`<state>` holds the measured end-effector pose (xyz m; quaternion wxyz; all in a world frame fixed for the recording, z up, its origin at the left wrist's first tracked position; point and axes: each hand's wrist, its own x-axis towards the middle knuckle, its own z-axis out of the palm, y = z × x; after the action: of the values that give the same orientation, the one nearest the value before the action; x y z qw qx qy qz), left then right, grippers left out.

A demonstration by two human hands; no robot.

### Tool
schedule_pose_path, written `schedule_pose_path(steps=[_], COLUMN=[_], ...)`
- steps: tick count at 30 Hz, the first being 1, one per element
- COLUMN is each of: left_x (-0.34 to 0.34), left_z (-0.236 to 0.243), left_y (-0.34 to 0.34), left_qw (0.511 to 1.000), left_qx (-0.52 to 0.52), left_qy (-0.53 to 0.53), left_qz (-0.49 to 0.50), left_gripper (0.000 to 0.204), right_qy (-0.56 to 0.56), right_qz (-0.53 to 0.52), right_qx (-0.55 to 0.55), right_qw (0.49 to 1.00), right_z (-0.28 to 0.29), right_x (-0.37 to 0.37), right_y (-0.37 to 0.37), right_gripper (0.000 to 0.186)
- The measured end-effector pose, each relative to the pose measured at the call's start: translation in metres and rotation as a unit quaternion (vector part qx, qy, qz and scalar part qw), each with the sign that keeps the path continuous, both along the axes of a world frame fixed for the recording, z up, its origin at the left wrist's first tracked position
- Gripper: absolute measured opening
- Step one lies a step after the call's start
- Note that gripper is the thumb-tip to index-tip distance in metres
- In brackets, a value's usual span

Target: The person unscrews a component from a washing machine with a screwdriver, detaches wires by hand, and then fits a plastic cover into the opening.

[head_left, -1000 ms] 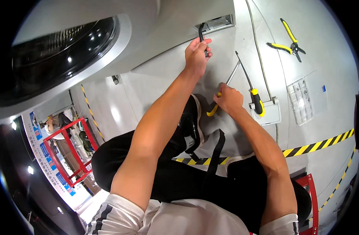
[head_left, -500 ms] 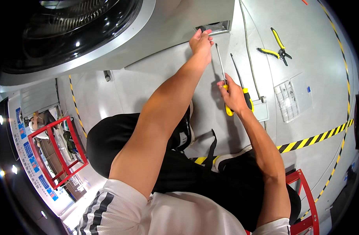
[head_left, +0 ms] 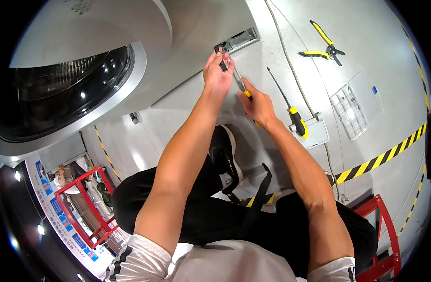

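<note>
Black hose-like piece (head_left: 223, 65) is held in the left hand (head_left: 218, 77), fingers curled round it; piece is located at the near-left end of the open recess (head_left: 239, 41) low on the grey washing machine (head_left: 201, 33); whether it is joined inside can't be told

Screwdriver (head_left: 248, 96) with yellow-black handle is gripped by the right hand (head_left: 258, 104), fingers wrapped on the handle; shaft is pointed up toward the left hand and recess; tip contact can't be made out

Second screwdriver (head_left: 297, 122) is laid on the floor to the right, handle over a pale flat box (head_left: 318, 133); grey cable (head_left: 293, 68) is run past it

Yellow-black pliers (head_left: 329, 49) are left spread open farther right, well apart from both hands; clear divided case (head_left: 349, 113) is set below them, small blue piece (head_left: 374, 90) beside it
</note>
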<state>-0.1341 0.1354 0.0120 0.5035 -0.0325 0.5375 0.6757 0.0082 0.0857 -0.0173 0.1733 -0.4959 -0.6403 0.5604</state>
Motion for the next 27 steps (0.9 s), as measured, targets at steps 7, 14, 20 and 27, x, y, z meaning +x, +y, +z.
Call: schedule_pose_path(steps=[7,14,20,27], left_x=[0.0,0.0,0.005,0.005], left_z=[-0.002,0.001,0.004,0.003], left_y=[-0.001,-0.003,-0.002,-0.001], left_qw=[1.0,1.0,1.0,1.0], left_qx=[0.004,0.005,-0.002,0.006], left_qy=[-0.019,-0.002,0.011,0.008], left_qz=[-0.007,-0.021,-0.015,-0.017], left_gripper=[0.029,0.029,0.029,0.032], right_qy=[0.004,-0.001,-0.013,-0.03], right_qz=[0.012,-0.016,-0.03,-0.04], right_qx=[0.028,0.056,0.049,0.058], right_qw=[1.0,0.998,0.998,0.997], right_z=[-0.012,0.001,-0.002,-0.005], right_x=[-0.004,-0.006,-0.002,0.002], right_y=[0.0,-0.002,0.004,0.0], right_gripper=[0.053,0.049,0.042,0.042])
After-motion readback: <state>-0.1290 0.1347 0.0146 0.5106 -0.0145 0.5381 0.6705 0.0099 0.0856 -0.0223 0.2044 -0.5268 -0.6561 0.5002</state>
